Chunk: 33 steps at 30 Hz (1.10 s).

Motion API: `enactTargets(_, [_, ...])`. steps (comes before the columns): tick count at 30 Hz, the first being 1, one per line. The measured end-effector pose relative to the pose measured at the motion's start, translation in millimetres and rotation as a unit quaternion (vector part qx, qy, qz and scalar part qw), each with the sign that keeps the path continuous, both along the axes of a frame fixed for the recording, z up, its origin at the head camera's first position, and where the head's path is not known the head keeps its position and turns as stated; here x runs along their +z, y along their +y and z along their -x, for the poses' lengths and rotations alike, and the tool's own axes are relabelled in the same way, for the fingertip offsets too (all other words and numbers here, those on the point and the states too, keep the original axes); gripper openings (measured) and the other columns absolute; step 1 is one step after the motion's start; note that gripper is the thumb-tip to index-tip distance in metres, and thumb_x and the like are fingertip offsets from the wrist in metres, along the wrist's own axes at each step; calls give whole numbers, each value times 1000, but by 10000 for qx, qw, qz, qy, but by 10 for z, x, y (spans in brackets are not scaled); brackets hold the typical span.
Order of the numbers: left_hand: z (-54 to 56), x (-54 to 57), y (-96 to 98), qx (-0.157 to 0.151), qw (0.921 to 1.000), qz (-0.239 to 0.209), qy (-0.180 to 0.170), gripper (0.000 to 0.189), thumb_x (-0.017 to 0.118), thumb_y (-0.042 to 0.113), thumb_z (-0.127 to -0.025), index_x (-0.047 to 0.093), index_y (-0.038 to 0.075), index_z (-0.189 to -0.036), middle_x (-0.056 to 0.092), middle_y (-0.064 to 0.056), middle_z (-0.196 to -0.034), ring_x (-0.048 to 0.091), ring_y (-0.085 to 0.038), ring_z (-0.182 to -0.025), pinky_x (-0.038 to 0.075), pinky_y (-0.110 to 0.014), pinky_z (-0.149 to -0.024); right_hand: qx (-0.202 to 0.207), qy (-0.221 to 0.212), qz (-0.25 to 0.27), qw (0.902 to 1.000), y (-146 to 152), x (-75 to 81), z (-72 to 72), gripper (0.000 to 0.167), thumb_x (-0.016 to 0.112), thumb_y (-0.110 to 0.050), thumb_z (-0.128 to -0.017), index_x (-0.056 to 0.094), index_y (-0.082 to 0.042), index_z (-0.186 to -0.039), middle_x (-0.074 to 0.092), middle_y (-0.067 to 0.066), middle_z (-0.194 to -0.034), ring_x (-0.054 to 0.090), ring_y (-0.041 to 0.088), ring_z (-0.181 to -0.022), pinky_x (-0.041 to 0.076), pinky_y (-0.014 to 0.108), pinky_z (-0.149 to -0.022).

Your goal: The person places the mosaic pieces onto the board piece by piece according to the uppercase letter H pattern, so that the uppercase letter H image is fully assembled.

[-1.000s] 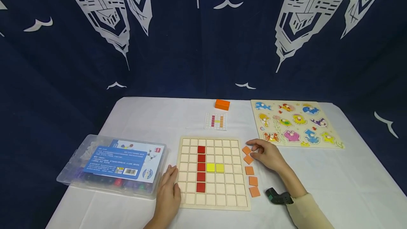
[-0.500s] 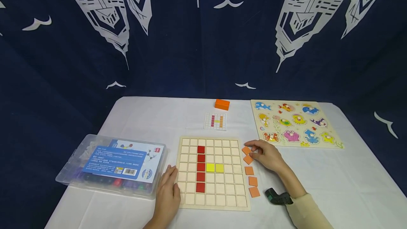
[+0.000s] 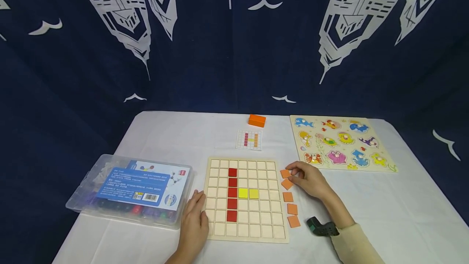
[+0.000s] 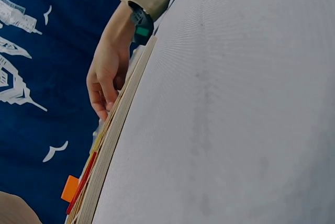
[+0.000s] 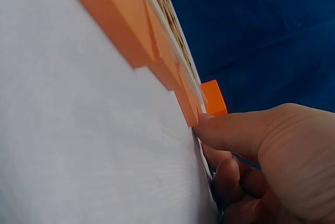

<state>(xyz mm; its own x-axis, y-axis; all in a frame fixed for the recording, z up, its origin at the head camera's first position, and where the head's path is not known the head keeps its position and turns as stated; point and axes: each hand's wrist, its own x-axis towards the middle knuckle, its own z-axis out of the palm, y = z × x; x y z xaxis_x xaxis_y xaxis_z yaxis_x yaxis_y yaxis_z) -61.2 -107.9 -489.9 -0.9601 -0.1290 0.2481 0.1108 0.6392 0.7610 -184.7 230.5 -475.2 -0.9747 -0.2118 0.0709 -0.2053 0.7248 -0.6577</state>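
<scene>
A pale wooden grid board [image 3: 253,231] lies on the table, with a column of several red tiles [image 3: 232,192] and two yellow tiles [image 3: 248,193] in its squares. My left hand [image 3: 194,219] rests against the board's left edge, fingers fairly straight. Several orange tiles [image 3: 288,196] form a loose column along the right side. At the top of that column my right hand [image 3: 309,178] has thumb and index finger on the farthest orange tile [image 3: 285,173], pinching it while it lies on the table. In the right wrist view, the thumb [image 5: 230,130] meets a tile's edge.
Behind the board lie a small pattern card [image 3: 249,140] and an orange block [image 3: 257,120]. A sea-animal puzzle board [image 3: 344,150] is at the back right. On the left stands a clear plastic box [image 3: 128,190] with a blue label. Dark patterned cloth [image 3: 227,60] hangs behind.
The farthest orange tile has turned slightly and now lies squarer to the board, with my right fingers at it. My left hand keeps its place at the board's edge.
</scene>
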Motion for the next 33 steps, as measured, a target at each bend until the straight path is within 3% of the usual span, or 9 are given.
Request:
enactTargets(8, [4,-21,-6,-43,10000,-26,-38,42,53,-17,-82,57,-16,-125,54,-25,-136,42,-44,-136,32,-60,-110,-234,69,168,9996,20,28,-14,19,72,-5,-84,67,-1,-102,62,2,-79,48,8,-65,42,19,-55])
enactTargets(14, [3,-16,0,-62,9998,-116,-151,43,53,-16,-83,56,-15,-126,53,-25,-137,40,-44,-137,30,-60,-112,-282,149,390,9987,-10,176,-28,19,75,-2,-81,66,1,-97,62,4,-78,49,8,-65,42,18,-54])
enactTargets(21, [1,-12,-3,-89,9998,-146,-105,42,52,-16,-83,56,-16,-125,53,-26,-137,40,-45,-137,30,-61,-111,130,-193,349,9991,-255,330,10,18,74,-5,-81,67,-2,-98,62,2,-76,50,11,-64,43,20,-53])
enactTargets(27, [-7,-21,-2,-119,9998,-116,-108,42,53,-17,-84,55,-16,-126,53,-26,-137,40,-45,-137,31,-61,-110,602,-657,278,9956,-521,343,85,20,76,-8,-80,66,-3,-97,61,1,-74,49,11,-55,42,20,-46])
enactTargets(33, [-6,-30,-8,-140,9998,-109,-104,43,53,-17,-84,56,-16,-126,52,-25,-138,40,-44,-138,31,-61,-110,889,-746,11,9932,-648,341,150,17,77,-6,-79,66,-5,-91,57,-1,-71,47,9,-54,38,19,-45])
